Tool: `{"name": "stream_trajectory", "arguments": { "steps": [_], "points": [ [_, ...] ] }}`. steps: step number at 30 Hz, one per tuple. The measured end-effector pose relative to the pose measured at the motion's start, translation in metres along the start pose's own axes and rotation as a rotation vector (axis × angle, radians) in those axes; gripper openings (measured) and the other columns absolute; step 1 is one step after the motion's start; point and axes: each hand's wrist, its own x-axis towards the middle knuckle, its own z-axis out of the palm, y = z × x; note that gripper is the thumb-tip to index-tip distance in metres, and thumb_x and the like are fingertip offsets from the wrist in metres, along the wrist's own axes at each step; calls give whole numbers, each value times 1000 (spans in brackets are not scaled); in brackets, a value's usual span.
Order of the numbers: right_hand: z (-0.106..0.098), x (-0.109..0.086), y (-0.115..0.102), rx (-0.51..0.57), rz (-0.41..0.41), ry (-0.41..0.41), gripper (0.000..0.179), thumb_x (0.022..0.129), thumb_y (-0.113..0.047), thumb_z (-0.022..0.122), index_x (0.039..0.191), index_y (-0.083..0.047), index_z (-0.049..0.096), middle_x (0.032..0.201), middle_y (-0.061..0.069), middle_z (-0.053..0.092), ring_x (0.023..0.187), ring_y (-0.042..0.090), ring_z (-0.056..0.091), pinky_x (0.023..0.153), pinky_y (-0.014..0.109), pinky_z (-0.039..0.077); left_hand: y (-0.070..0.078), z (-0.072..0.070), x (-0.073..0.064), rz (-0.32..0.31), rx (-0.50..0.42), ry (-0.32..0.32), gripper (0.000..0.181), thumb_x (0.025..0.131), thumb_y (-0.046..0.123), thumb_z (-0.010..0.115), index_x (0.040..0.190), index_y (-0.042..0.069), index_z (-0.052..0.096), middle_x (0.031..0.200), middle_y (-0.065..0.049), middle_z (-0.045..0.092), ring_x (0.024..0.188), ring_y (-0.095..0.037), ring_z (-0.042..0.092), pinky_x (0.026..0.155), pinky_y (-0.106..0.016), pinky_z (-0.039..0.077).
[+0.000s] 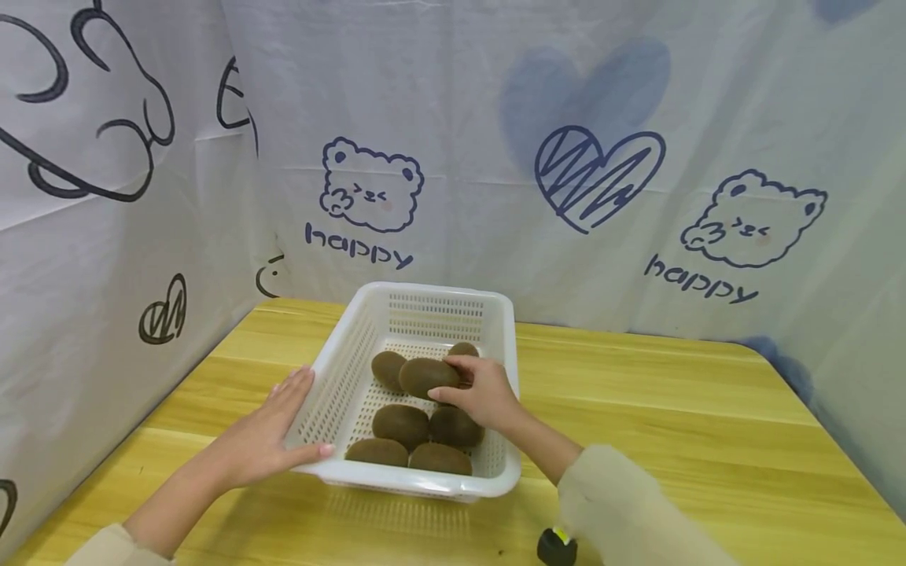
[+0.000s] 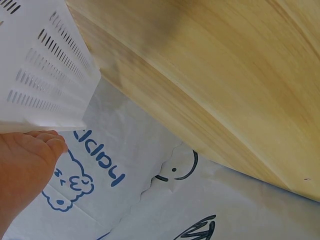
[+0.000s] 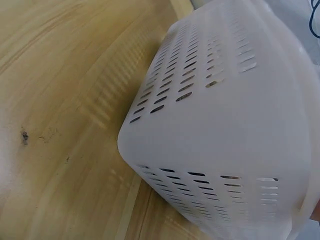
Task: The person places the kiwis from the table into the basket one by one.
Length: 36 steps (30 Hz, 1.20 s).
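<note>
A white perforated plastic basket (image 1: 354, 470) stands on the table with several brown kiwis inside. My right hand (image 1: 488, 393) is over the basket and pinches one kiwi (image 1: 427, 379) between thumb and fingers, above the others. Beside it lies another kiwi (image 1: 388, 369), and a further kiwi (image 1: 463, 350) shows partly behind my fingers. Nearer to me are a kiwi (image 1: 400, 425) and a darker one (image 1: 453, 427), with two more along the near wall. My left hand (image 1: 265, 436) rests at the basket's near left corner, fingers straight along the left rim, thumb on the near rim.
The wooden table (image 1: 637, 409) reaches to a printed cloth (image 1: 467, 220) hanging behind and at the sides. A small black object (image 1: 557, 548) with a yellow mark lies at the table's near side, by my right sleeve (image 1: 623, 503).
</note>
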Motion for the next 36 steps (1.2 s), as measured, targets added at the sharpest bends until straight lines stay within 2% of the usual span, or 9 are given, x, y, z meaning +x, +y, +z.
{"name": "stream_trajectory", "arguments": {
  "steps": [7,11,24,29,36],
  "points": [
    [5,8,2,-143,-19,-61,47,77,-14,75,115,8,60,107,20,66,91,27,66,75,28,57,-1,0,1,-2,1,-1,103,78,56,62,147,-3,13,154,-23,12,140,-43,15,111,-58,20],
    [8,11,3,-223,-16,-80,47,78,-17,74,115,8,60,109,19,66,94,27,64,81,34,55,-1,0,0,1,-3,0,103,78,55,62,147,-3,13,154,-23,12,140,-43,14,111,-59,20],
    [9,12,1,-289,2,-113,44,84,-12,67,121,9,55,123,22,59,114,35,57,96,42,49,0,0,0,-2,-4,-5,103,78,56,62,147,-2,12,154,-23,11,140,-43,14,111,-58,20],
    [0,11,0,-236,12,-60,38,85,-9,64,119,5,58,121,20,61,111,35,59,93,42,51,0,0,1,-6,-10,-11,102,79,56,61,148,-1,12,154,-22,10,141,-42,13,111,-59,19],
    [-13,2,1,-190,-60,38,28,84,-6,63,110,6,64,113,19,66,106,34,62,90,44,52,-1,1,0,10,-8,3,101,80,55,61,147,-3,13,154,-23,11,140,-42,14,111,-59,20]
  ]
}}
